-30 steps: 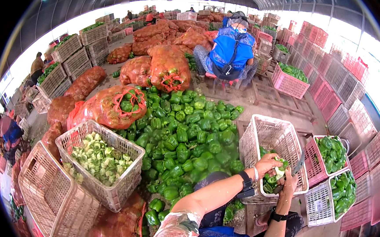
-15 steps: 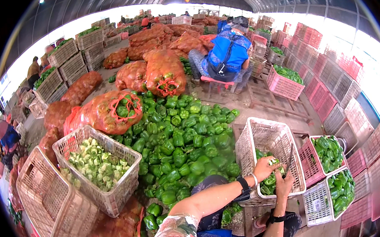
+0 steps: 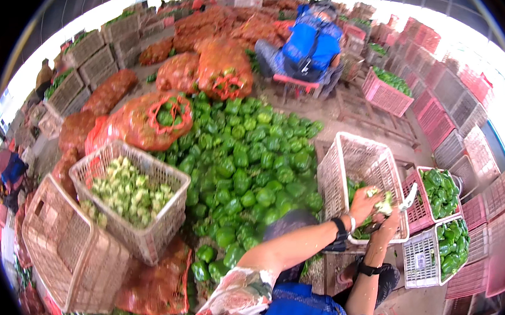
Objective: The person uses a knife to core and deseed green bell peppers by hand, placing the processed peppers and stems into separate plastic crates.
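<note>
Over the near end of a pale plastic crate (image 3: 347, 168), my two hands work close together. My left hand (image 3: 361, 205) is closed around pale green pepper cores (image 3: 383, 204), which show at its fingertips. My right hand (image 3: 390, 223) grips a knife (image 3: 408, 197); its bright blade sticks out to the right past the crate's rim, and its handle is hidden in the fist. Green peppers (image 3: 354, 186) lie in the crate below, partly covered by my hands.
A large heap of green bell peppers (image 3: 247, 164) spreads to my left. Beyond it are full red mesh sacks (image 3: 223, 69). A crate of pale cores (image 3: 178, 189) stands at left. Pepper-filled crates (image 3: 426, 256) stand at right. A person in blue (image 3: 309, 45) sits ahead.
The knife has swung from upright between my hands to pointing out on the right. Pale cores now show at my left fingertips. The whole view has tilted downward.
</note>
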`<state>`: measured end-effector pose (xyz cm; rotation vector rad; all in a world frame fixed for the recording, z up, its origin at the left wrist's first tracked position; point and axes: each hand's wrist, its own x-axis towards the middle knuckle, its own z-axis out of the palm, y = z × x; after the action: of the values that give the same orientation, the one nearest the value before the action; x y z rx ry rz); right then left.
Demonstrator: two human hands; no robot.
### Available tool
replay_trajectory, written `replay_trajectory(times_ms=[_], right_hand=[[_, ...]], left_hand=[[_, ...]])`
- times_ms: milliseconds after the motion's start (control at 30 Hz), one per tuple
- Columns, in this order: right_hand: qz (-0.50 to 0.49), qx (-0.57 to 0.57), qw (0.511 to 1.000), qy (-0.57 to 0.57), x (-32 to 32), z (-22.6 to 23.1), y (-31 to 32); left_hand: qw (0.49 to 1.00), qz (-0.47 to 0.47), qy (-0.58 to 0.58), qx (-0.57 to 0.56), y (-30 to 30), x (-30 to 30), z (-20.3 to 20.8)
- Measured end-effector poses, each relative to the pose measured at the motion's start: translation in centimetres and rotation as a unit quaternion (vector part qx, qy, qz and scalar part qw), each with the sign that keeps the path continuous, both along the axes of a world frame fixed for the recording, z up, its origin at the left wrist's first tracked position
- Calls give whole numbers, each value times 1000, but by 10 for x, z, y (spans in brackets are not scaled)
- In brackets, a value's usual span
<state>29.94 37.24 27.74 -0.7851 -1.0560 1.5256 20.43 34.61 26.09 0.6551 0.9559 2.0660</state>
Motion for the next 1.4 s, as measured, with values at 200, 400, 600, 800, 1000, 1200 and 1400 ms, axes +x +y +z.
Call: replay_trajectory(times_ms=[200,400,600,800,1000,1200,1400], right_hand=[[-113,-21,993,-36,15,35,9],[158,134,977,-59,-133,138,-114],[507,236,824,-91,-188,148,-232],[294,136,937,-131,-146,89,-139],[165,108,971,-138,-92,70,-79],[175,108,968,-144,-61,49,-75],[120,445,811,-361,-64,53,-108]], left_hand=[[991,54,53,-112,-10,-26,46],[999,2,-39,-1,-132,-134,46],[758,378,355,-397,-279,-210,-174],[669,109,469,-566,-372,-185,-280],[517,35,562,-645,-345,-176,-285],[805,160,74,-567,-359,-199,-263],[947,164,-273,-36,-255,-196,-100]])
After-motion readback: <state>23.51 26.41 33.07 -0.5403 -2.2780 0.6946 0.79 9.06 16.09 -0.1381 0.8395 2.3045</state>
